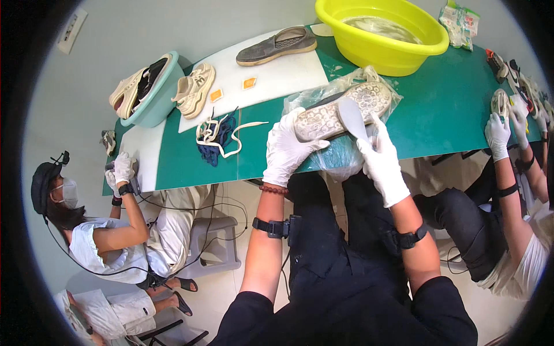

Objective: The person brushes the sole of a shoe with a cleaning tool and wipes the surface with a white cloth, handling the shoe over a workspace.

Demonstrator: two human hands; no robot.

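Gripped by its left end, a shoe (pixel 375 98) lies sole up, showing a pale, dirt-marked sole with a round-patterned tread. My left hand (pixel 288 145), in a white glove, is closed around that end. My gloved right hand (pixel 381 157) holds a smooth grey paddle-shaped tool (pixel 351 115), its rounded blade lying across the middle of the sole. What the tool's underside looks like is hidden. Beneath the shoe is a crumpled clear plastic bag (pixel 340 158) at the table's near edge.
A yellow basin (pixel 388 49) of cloudy water stands behind the shoe. Left are laces (pixel 218 135), a beige sneaker (pixel 196 92), a grey slip-on (pixel 277 47) on a white board (pixel 231 69), and a blue tub (pixel 151 109) of shoes. People work on both sides of the green table (pixel 438 115).
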